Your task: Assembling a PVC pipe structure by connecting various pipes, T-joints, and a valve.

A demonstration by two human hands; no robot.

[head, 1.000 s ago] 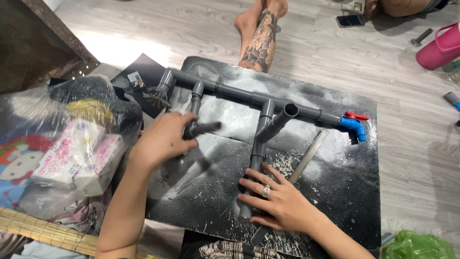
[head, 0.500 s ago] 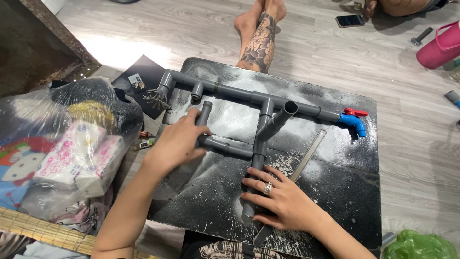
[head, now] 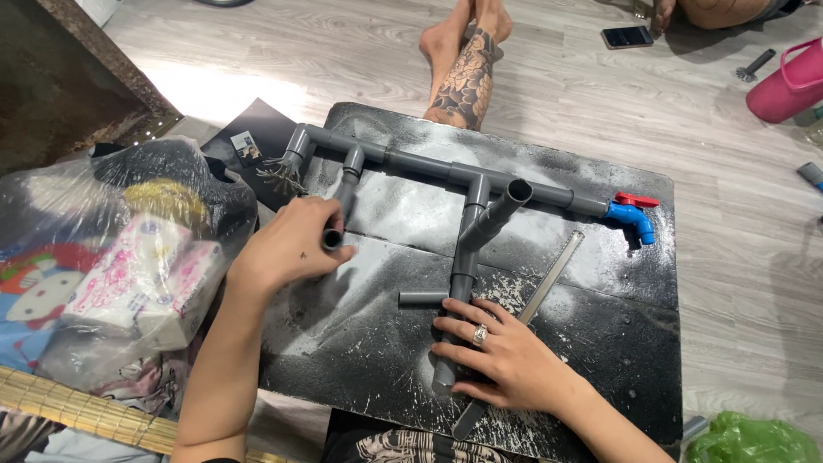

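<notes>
A grey plastic pipe assembly (head: pixel 446 170) lies on a black dusty board (head: pixel 583 343), with tees, an elbow at the far left and a blue tap with a red handle (head: pixel 633 216) at its right end. My left hand (head: pixel 291 244) grips a short grey pipe piece (head: pixel 339 214) that hangs from the left tee. My right hand (head: pixel 501 356) presses flat on the lower end of the vertical pipe branch (head: pixel 459 283), a ring on one finger. A short stub (head: pixel 423 298) sticks out leftward from that branch.
A metal ruler (head: pixel 549 279) lies beside my right hand. A clear plastic bag of packages (head: pixel 120 257) sits at the left. Another person's tattooed legs (head: pixel 463 69) rest beyond the board. A phone (head: pixel 627 36), a pink bucket (head: pixel 784 81) and a green bag (head: pixel 750 441) lie on the wooden floor.
My left hand moved the short pipe piece from beside the vertical branch up and left to the left tee. The right hand stayed on the vertical pipe.
</notes>
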